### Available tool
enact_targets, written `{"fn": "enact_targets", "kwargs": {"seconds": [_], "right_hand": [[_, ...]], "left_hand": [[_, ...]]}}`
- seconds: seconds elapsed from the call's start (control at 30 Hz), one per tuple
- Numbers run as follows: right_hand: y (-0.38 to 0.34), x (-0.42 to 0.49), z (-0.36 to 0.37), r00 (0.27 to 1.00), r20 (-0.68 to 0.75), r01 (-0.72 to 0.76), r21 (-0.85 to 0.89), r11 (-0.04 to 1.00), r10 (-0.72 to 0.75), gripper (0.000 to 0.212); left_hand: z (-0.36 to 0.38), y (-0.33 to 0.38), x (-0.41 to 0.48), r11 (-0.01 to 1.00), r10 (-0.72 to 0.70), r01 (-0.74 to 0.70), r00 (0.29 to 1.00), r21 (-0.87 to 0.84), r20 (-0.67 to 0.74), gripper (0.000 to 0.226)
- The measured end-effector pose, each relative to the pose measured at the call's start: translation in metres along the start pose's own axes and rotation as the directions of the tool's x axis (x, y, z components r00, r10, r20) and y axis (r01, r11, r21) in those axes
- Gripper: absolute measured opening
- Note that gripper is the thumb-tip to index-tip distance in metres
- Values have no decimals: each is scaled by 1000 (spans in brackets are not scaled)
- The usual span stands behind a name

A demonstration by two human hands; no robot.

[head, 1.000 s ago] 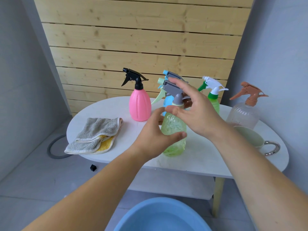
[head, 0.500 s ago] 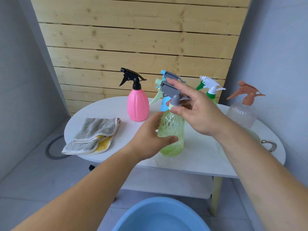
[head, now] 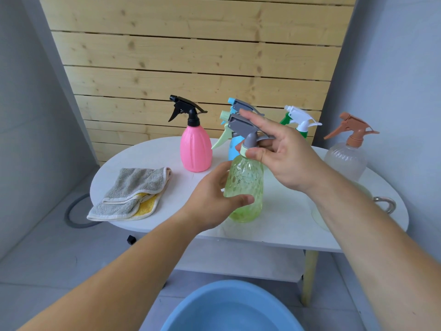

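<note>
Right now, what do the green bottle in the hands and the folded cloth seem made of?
The green bottle looks like translucent plastic, glossy, with a dimpled pattern; light passes through it. Its grey trigger head seems opaque matte plastic. The cloth appears soft terry or microfibre, with fuzzy pile.

The green spray bottle [head: 245, 187] has a translucent, dimpled body, a pale green collar and a grey trigger head with its nozzle pointing left. It stands upright near the near edge of the white table [head: 286, 211], around its middle. The left hand [head: 212, 199] grips its body and the right hand [head: 286, 154] pinches its neck.
</note>
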State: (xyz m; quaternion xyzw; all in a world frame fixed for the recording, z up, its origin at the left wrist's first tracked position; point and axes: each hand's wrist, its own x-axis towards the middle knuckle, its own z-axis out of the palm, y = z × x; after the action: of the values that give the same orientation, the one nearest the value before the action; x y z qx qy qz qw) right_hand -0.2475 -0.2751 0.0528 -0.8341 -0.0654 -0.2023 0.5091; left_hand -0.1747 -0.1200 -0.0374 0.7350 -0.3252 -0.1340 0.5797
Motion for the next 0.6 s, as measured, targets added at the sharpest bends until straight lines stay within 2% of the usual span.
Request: {"fn": "enact_targets", "kwargs": {"seconds": [0.2,0.37,0.43,0.53,0.6], "right_hand": [[5,-2,3,998,-68,3,-30,1000,-5,68],[11,-6,6,994,-110,-31,-45,999,26,68],[12,-8,6,989,-134,-77,-58,995,69,68],[14,-13,4,977,-139,-177,-124,976,159,65],[13,-17,3,959,-113,-276,-158,948,260,68]], "left_hand": [[5,1,-3,998,40,-37,998,48,-53,70],[12,4,-5,993,6,0,998,114,-58,91],[16,4,-6,992,-9,23,993,121,-114,88],[19,4,-5,999,-49,52,982,14,-183,73],[14,6,-6,994,-93,80,978,-77,-185,72]]}}
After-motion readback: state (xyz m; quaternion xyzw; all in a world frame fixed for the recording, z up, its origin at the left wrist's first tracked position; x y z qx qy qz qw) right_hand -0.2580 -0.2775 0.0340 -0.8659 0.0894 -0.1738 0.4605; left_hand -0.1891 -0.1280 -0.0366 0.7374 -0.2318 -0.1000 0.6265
